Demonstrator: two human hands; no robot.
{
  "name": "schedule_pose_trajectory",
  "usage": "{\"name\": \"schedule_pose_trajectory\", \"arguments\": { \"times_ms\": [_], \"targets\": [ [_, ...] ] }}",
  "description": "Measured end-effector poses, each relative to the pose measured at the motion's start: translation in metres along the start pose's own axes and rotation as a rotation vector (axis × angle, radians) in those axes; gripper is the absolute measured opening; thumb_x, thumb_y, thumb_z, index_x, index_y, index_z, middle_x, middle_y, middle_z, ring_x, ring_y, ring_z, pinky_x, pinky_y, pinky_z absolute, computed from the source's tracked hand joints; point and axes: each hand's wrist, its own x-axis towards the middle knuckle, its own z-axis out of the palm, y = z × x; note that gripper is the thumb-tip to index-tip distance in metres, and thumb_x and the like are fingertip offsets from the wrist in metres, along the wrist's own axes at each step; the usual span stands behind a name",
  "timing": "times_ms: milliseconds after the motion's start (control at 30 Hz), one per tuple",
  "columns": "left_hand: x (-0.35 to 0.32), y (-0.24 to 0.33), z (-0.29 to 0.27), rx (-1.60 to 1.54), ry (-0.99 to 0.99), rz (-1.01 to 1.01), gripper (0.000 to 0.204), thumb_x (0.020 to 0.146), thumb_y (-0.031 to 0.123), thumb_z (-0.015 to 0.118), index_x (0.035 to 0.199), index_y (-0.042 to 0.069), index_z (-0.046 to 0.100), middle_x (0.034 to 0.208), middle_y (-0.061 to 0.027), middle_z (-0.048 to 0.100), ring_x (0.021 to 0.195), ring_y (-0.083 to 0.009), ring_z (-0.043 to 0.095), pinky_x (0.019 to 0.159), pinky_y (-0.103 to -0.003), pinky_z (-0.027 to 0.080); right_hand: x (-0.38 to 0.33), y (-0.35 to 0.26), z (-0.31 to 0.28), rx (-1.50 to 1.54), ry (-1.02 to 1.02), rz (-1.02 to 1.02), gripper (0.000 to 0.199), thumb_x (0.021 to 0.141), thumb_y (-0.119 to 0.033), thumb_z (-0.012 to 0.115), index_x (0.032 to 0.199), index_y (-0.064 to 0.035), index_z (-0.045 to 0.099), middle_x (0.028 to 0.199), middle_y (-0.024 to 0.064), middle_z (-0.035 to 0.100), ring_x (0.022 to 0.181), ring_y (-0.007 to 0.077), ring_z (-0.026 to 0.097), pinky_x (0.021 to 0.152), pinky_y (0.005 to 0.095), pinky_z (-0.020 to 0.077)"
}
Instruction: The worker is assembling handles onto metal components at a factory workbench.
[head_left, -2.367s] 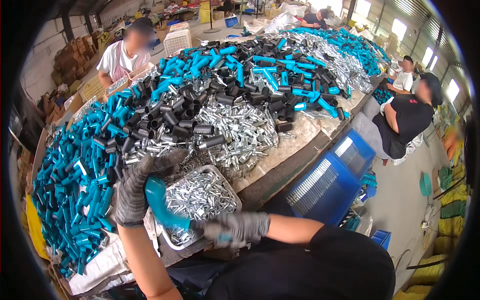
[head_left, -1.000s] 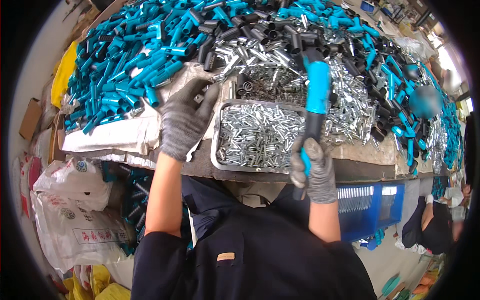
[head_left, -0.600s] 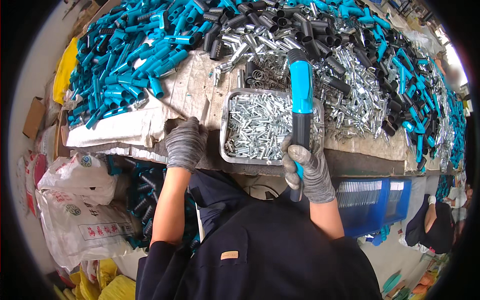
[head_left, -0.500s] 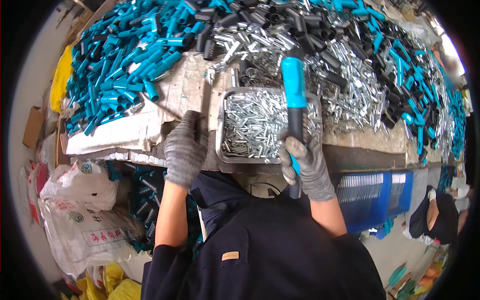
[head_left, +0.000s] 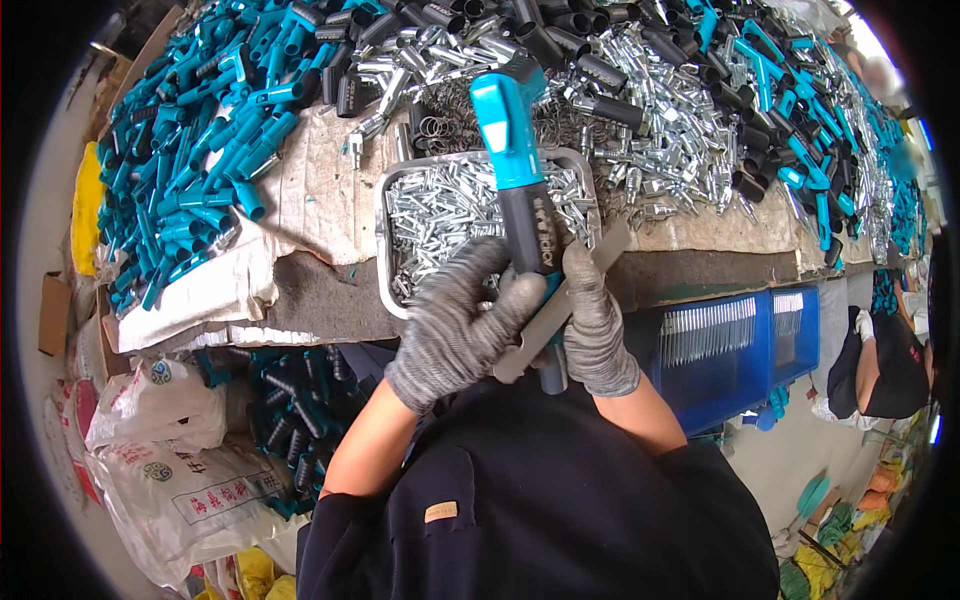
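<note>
The left hand [head_left: 455, 325] was apart from the right hand [head_left: 600, 335] half a second ago, out to its left by the bench edge with what looked like an upright metal strip; now both gloves meet around the teal-and-black tool [head_left: 528, 220], and the metal strip [head_left: 545, 325] slants across its lower grip, one end beside the left palm and the other jutting past the right fingertips. That turns a one-handed hold into two-handed work — the strip and the tool are together, though whether the strip presses on the grip or merely crosses over it, I cannot tell. The right fingers appear closed on the tool's lower grip, with the thumb side close against the strip; the left fingers are half curled with the thumb laid toward the grip, and I cannot tell whether they pinch the strip, the tool or both. The tool's teal head rises beyond the fingers, leaning a little left, over the tray [head_left: 383, 240] of small metal pins [head_left: 440, 210]. Farther beyond the fingers lie dark springs [head_left: 440, 128], with loose silver fittings [head_left: 680, 150] off to their right and teal shells [head_left: 200, 170] well to their left — neither heap touched by either glove
</note>
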Motion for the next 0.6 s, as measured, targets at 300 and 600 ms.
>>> {"name": "schedule_pose_trajectory", "arguments": {
  "times_ms": [300, 600],
  "targets": [
    [0.011, -0.013, -0.006, -0.569, 0.166, 0.139, 0.068, 0.085, 0.062, 0.056, 0.121, 0.005, 0.049, 0.079, -0.0062, 0.058, 0.065, -0.0185, 0.061, 0.074, -0.042, 0.052, -0.003, -0.032, -0.023, -0.284, 0.15, -0.307, 0.081, 0.09, -0.071, 0.03, 0.096, 0.0021, 0.063, 0.092, 0.0106, 0.067, 0.054, 0.0157, 0.059, 0.05, 0.0259, 0.0465],
    [0.005, -0.015, -0.016, -0.726, 0.038, 0.062, 0.059, 0.088, 0.043, 0.061, 0.127, 0.002, 0.043, 0.081, -0.0078, 0.056, 0.054, -0.0133, 0.056, 0.046, -0.025, 0.051, 0.001, -0.041, -0.029, -0.511, 0.012, 0.001, 0.04, 0.096, -0.038, 0.047, 0.07, -0.0076, 0.054, 0.056, -0.0016, 0.048, 0.045, 0.0059, 0.04, 0.042, 0.022, 0.0282]
  ]
}}
